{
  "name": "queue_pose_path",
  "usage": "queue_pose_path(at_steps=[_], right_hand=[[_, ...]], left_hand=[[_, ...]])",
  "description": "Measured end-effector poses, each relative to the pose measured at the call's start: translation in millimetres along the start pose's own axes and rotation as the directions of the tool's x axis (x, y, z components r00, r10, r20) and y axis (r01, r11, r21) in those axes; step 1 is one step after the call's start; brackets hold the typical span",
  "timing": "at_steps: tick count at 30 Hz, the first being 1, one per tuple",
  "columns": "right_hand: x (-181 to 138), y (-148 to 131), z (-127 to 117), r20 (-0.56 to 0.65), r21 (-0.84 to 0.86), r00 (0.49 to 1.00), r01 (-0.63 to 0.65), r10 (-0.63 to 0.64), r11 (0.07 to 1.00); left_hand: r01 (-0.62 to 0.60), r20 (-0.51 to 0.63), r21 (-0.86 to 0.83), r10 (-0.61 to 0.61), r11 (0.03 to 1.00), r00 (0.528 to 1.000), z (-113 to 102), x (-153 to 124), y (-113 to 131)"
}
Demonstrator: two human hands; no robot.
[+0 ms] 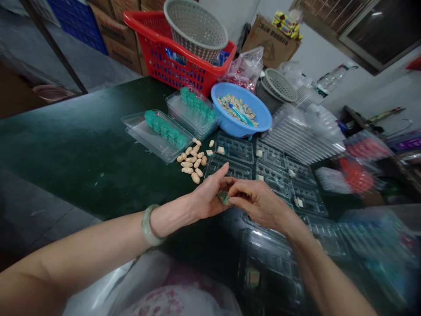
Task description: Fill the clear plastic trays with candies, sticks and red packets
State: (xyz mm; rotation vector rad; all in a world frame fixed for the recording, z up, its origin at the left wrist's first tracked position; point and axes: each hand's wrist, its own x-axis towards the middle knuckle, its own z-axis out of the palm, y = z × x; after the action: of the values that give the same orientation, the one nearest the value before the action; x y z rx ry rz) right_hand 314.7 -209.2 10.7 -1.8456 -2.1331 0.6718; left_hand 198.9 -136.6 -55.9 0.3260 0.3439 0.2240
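Observation:
My left hand [208, 193], with a pale green bangle [150, 225] at its wrist, is cupped palm up and the thumb points away. Small teal-striped pieces [224, 197] lie in its curled fingers, partly hidden. My right hand [259, 201] meets it there, thumb and forefinger pinched at one of these pieces. Beneath and beyond both hands are clear plastic trays with compartments [235, 148], several holding one small striped piece [220, 150]. Unshelled peanuts [191, 160] lie loose in a pile just past my left hand.
A blue basin [268, 127] of striped pieces with a blue tool stands at the back. Left of it are clear containers [138, 131] carrying rows of teal cups [165, 128]. Behind stands a red basket [154, 57] bearing a grey colander [197, 33]. Stacked clear trays [305, 131] are at right.

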Motion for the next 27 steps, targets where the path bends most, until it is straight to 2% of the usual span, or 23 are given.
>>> queue_pose_path(at_steps=[5, 12, 16, 20, 22, 25, 27], right_hand=[[-0.3, -2.3, 5.5, -0.078, -0.020, 0.996, -0.053, 0.051, 0.998], [-6.3, 1.6, 11.6, -0.097, -0.055, 0.991, 0.083, -0.088, 0.995], [-9.6, 1.5, 14.5, -0.142, 0.003, 0.985, 0.096, -0.095, 0.995], [-12.7, -0.4, 21.5, -0.204, 0.068, 0.977, 0.077, -0.062, 0.995], [-14.1, -0.3, 25.9, -0.254, 0.100, 0.967, 0.063, -0.036, 0.993], [-16.5, 2.8, 30.7, -0.366, 0.159, 0.930, 0.042, 0.019, 0.986], [-18.9, 6.7, 32.7, -0.427, 0.195, 0.901, 0.009, 0.077, 0.981]], left_hand=[[-0.008, 0.013, 0.010, 0.007, 1.000, 1.000, 1.4, -1.4, -0.2], [0.012, -0.030, -0.025, -0.013, 1.000, 0.999, -0.3, -2.3, 0.2], [0.045, 0.015, -0.045, -0.044, 0.998, 0.999, -0.7, -2.9, -0.2], [0.068, -0.087, -0.005, -0.068, 0.998, 0.994, -0.1, -4.3, 2.2], [0.074, -0.101, 0.024, -0.071, 0.997, 0.992, -0.1, -4.6, 3.1], [0.043, -0.034, 0.063, -0.041, 0.997, 0.999, 0.6, -4.2, 1.9], [-0.040, 0.032, 0.172, 0.035, 0.984, 0.999, 2.3, -3.9, 0.1]])
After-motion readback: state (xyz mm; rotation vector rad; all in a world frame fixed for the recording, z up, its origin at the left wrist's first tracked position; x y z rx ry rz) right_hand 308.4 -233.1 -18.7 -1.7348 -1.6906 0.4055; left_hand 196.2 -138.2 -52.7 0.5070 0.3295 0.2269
